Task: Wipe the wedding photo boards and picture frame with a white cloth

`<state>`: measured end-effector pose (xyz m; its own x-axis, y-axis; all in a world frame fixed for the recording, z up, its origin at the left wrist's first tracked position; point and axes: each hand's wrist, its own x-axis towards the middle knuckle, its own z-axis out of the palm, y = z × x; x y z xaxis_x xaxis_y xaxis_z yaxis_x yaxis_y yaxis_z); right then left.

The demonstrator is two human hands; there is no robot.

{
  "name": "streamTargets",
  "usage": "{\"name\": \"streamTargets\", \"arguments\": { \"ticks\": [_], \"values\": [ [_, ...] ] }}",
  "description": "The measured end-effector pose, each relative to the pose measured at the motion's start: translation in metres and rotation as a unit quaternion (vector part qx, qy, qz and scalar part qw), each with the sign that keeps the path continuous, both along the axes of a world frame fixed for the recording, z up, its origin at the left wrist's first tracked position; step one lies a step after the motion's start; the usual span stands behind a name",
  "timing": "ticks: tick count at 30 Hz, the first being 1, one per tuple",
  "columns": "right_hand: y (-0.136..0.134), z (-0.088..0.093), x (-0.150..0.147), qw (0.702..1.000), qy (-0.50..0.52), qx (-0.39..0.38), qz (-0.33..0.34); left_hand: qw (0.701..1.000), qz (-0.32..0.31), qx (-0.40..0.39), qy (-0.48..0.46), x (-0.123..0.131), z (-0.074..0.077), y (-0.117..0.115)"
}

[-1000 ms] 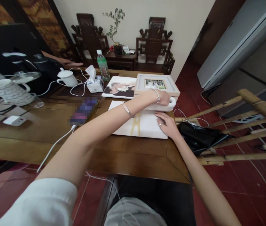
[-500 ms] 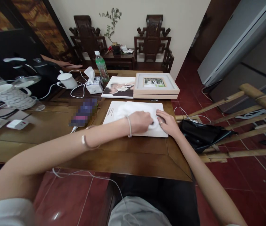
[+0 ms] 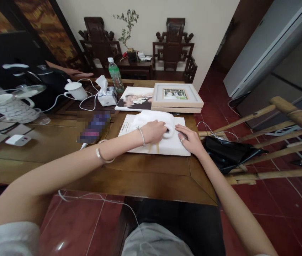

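My left hand (image 3: 154,132) is closed on a bunched white cloth (image 3: 154,116), which rests on a flat white board (image 3: 176,146). The cloth looks thick and soft, and part of it shows past my knuckles. Small dark print shows at the board's left end, and tan marks run below my left hand. My right hand (image 3: 191,140), with a ring on one finger, lies with fingers stretched out on the board's right edge. The board lies on a brown wooden table (image 3: 140,179) near its right end.
Behind the board are a photo panel (image 3: 137,104) and stacked wooden picture frames (image 3: 176,104). Leftward stand a phone (image 3: 94,127), a tissue box (image 3: 107,96), a green bottle (image 3: 115,76), a lidded cup (image 3: 76,91) and cables. Bamboo rails (image 3: 247,147) stand right of the table.
My left hand has slid the cloth slightly left across the board, away from my right hand. Tan marks on the board now show. My right hand has barely moved.
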<state>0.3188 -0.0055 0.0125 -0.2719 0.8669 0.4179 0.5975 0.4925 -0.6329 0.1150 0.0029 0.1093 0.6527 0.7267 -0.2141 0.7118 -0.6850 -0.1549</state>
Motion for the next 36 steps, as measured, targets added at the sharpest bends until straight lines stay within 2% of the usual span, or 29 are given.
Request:
{"name": "streamTargets", "arguments": {
  "ticks": [3,6,9,12,15,17,19,22,26,30,33,36],
  "values": [
    [0.0,0.0,0.0,1.0,0.002,-0.001,-0.001,1.0,-0.013,0.019,-0.006,-0.002,-0.005,0.018],
    [0.0,0.0,0.0,1.0,0.002,-0.001,0.0,1.0,-0.015,0.027,0.005,-0.004,-0.009,0.014],
    [0.001,0.0,0.0,1.0,-0.004,0.003,-0.002,0.999,-0.008,0.033,0.025,-0.002,-0.01,-0.017],
    [0.001,-0.001,0.0,1.0,-0.01,0.009,-0.007,0.998,-0.026,0.053,0.025,0.0,-0.009,-0.064],
    [0.002,-0.002,0.001,1.0,-0.007,0.011,0.004,0.998,-0.052,0.03,0.034,0.001,-0.004,-0.107],
    [0.002,-0.002,0.001,1.0,-0.005,0.013,0.009,0.997,-0.063,0.012,0.036,0.0,0.0,-0.122],
    [0.002,-0.002,0.001,1.0,-0.004,0.015,0.008,0.997,-0.061,-0.001,0.037,-0.001,0.003,-0.122],
    [0.002,-0.002,0.001,1.0,-0.007,0.012,0.003,0.999,-0.046,-0.003,0.025,-0.002,0.005,-0.1],
    [0.001,-0.001,0.001,1.0,-0.013,0.012,-0.005,1.0,-0.022,0.0,-0.014,-0.001,0.004,-0.045],
    [0.001,-0.003,0.002,1.0,-0.013,0.017,0.001,0.999,0.006,-0.036,-0.028,-0.005,0.012,0.011],
    [0.002,-0.003,0.002,1.0,-0.012,0.017,0.0,0.998,0.003,-0.055,-0.04,-0.015,0.022,0.041],
    [0.001,-0.003,0.002,1.0,-0.01,0.017,-0.001,0.997,0.013,-0.067,-0.038,-0.034,0.028,0.061]
  ]
}}
